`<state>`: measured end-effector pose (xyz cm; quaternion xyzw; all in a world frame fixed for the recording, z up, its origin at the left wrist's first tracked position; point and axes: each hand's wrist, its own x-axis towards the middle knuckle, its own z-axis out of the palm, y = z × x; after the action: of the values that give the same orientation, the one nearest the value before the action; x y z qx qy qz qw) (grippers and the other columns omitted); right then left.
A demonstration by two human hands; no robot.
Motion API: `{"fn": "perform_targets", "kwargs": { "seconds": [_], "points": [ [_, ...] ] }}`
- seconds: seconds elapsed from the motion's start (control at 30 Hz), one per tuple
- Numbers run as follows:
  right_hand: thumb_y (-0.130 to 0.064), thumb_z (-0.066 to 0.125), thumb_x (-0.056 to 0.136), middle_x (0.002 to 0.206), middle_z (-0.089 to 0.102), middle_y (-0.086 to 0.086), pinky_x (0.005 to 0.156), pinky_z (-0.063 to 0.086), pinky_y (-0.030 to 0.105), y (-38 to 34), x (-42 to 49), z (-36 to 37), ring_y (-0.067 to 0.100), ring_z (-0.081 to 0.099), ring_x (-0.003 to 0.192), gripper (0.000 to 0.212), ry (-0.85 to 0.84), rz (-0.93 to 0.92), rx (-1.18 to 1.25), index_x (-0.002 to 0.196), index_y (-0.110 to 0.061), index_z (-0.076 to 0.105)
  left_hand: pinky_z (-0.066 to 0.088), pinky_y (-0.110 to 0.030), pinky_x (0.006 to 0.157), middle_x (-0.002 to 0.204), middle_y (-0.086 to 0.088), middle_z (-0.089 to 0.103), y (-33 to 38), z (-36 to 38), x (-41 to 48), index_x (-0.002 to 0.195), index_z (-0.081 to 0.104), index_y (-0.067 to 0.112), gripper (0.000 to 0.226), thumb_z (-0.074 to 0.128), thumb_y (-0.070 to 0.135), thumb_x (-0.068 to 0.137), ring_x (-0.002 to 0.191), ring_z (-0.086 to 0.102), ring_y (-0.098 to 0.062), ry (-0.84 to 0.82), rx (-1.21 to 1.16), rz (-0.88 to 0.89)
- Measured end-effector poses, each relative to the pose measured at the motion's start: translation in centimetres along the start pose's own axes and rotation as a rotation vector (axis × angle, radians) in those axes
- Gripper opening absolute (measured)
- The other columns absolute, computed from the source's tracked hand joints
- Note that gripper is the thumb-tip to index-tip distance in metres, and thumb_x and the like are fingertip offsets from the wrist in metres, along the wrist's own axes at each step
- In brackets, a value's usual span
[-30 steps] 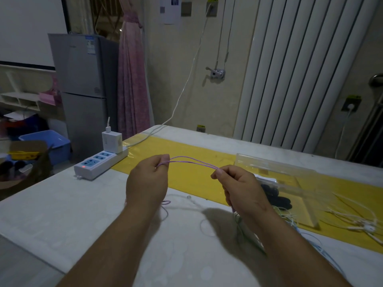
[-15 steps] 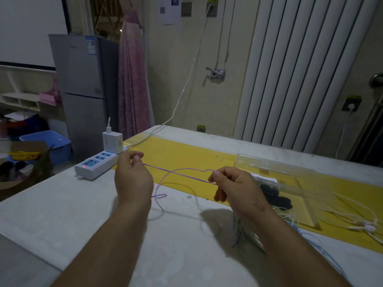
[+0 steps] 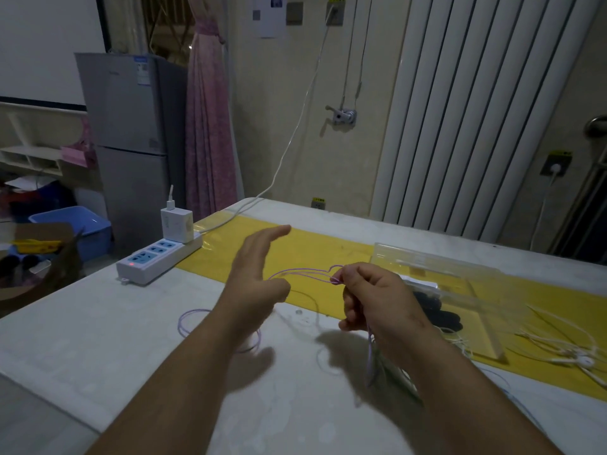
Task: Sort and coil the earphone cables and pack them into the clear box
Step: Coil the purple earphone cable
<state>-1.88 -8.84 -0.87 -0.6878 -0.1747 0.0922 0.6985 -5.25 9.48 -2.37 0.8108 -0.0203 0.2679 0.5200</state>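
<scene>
A thin purple earphone cable (image 3: 302,271) arches above the table between my hands. My right hand (image 3: 371,297) pinches its loops at thumb and forefinger, and more purple cable hangs below that hand. My left hand (image 3: 259,270) is spread with straight fingers, and the cable passes close to its thumb. A loose purple loop (image 3: 197,315) lies on the table under my left forearm. The clear box (image 3: 440,277) stands open to the right with a black coil (image 3: 437,310) inside. White earphones (image 3: 571,354) lie tangled beyond it.
A white power strip (image 3: 157,257) with a charger plugged in sits at the table's left edge, its white lead running off the far edge. A yellow runner (image 3: 315,251) crosses the table. More pale cables (image 3: 460,343) lie beside my right wrist.
My left hand has let go of the purple cable and opened, moving right toward the right hand. The cable that was stretched between the hands has slackened, and a loop has dropped onto the table.
</scene>
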Motion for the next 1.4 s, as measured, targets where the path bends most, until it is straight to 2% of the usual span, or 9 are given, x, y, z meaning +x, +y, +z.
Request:
{"fn": "perform_targets", "kwargs": {
  "seconds": [0.13,0.37,0.5,0.67,0.8,0.93,1.1,1.27,1.4],
  "points": [
    [-0.018,0.053,0.098,0.055,0.047,-0.002,0.039,0.029,0.019,0.2,-0.3,0.3,0.011,0.033,0.041,0.024,-0.064,-0.011,-0.097,0.082,-0.01,0.069,0.036,-0.002,0.086,0.127,0.015,0.059,0.7,0.5,-0.3,0.125,0.058,0.028,0.046,0.048,0.026,0.081,0.121,0.047,0.007,-0.19,-0.328,0.045],
    [-0.019,0.06,0.094,0.057,0.048,0.001,0.039,0.025,0.017,0.0,-0.3,0.4,0.01,0.031,0.039,0.02,-0.124,-0.032,-0.141,0.082,-0.006,0.069,0.04,-0.013,0.087,0.106,0.016,0.062,-0.5,1.3,0.2,0.082,0.067,0.032,0.019,0.048,0.032,0.085,0.104,0.052,0.009,-0.225,0.079,0.085],
    [-0.016,0.064,0.091,0.053,0.046,0.0,0.04,0.03,0.02,0.2,-0.1,0.2,0.012,0.036,0.041,0.015,-0.08,-0.011,-0.11,0.083,-0.004,0.068,0.042,-0.026,0.07,0.081,0.002,0.065,-0.4,1.1,0.5,0.079,0.058,0.019,0.024,0.043,0.027,0.096,0.075,0.056,-0.007,0.047,0.112,0.088],
    [-0.011,0.062,0.092,0.055,0.046,0.0,0.038,0.038,0.021,-0.2,-0.3,0.2,0.011,0.042,0.042,0.011,-0.096,0.099,0.035,0.09,-0.001,0.066,0.048,-0.034,0.064,0.076,0.008,0.061,-0.3,0.6,0.7,0.08,0.053,0.021,0.024,0.041,0.019,0.1,0.058,0.059,-0.008,0.373,0.025,-0.015],
    [-0.016,0.065,0.091,0.059,0.05,0.0,0.039,0.031,0.021,-0.2,0.0,-0.3,0.011,0.034,0.041,0.012,-0.069,0.034,-0.082,0.083,-0.008,0.07,0.046,-0.038,0.063,0.071,0.005,0.056,-0.3,-0.1,0.9,0.085,0.053,0.022,0.021,0.039,0.021,0.101,0.069,0.059,-0.025,0.574,0.098,-0.027],
    [-0.018,0.065,0.091,0.058,0.049,-0.002,0.04,0.029,0.021,-0.1,0.2,-0.9,0.01,0.033,0.042,0.013,-0.016,-0.013,-0.151,0.084,-0.01,0.072,0.031,-0.03,0.066,0.082,0.0,0.056,-0.2,-0.7,1.0,0.09,0.056,0.018,0.02,0.039,0.02,0.101,0.08,0.051,-0.024,0.717,0.094,-0.132],
    [-0.02,0.057,0.096,0.058,0.037,-0.001,0.044,0.025,0.022,0.4,0.4,-0.9,0.009,0.028,0.043,0.02,0.004,-0.073,-0.183,0.083,-0.013,0.07,0.04,-0.032,0.075,0.104,0.0,0.063,-1.0,-0.6,0.9,0.104,0.065,0.026,0.026,0.049,0.016,0.086,0.095,0.055,-0.022,0.4,0.309,-0.279],
    [-0.023,0.055,0.096,0.054,0.042,-0.011,0.053,0.027,0.027,0.7,0.5,-0.1,0.006,0.034,0.048,0.02,0.02,-0.206,-0.308,0.08,-0.019,0.066,0.035,-0.032,0.104,0.127,0.009,0.055,-0.3,0.0,0.1,0.124,0.062,0.026,0.074,0.051,0.015,0.052,0.123,0.046,-0.011,0.065,0.303,0.174],
    [-0.016,0.052,0.098,0.061,0.055,-0.003,0.05,0.033,0.018,0.4,0.1,0.3,0.001,0.043,0.047,0.016,-0.036,-0.24,-0.277,0.089,-0.013,0.065,0.047,-0.03,0.085,0.099,0.022,0.065,-0.8,1.0,-0.1,0.111,0.065,0.037,0.049,0.056,0.025,0.065,0.096,0.059,-0.004,-0.223,0.398,0.178]
  ]
}}
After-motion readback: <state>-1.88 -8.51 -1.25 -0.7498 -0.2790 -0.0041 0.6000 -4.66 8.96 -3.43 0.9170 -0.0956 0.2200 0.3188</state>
